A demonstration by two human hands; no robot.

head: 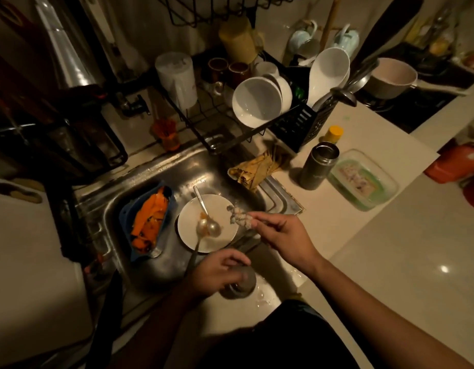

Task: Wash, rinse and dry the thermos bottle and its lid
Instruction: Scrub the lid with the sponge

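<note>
The dark metal thermos bottle (319, 166) stands upright and uncapped on the counter right of the sink. My left hand (217, 271) grips the round grey lid (241, 284) over the sink's front rim; the lid is blurred. My right hand (281, 231) pinches a small soapy scrubber (238, 215) between its fingertips above the sink, at the right edge of a white plate (189, 222).
Two spoons (207, 222) lie on the plate in the steel sink (161, 177), beside a blue container with orange peels (148, 222). A yellow cloth (257, 166) drapes the sink rim. A dish rack with white bowls (259, 105) stands behind. A glass dish (363, 179) sits by the thermos.
</note>
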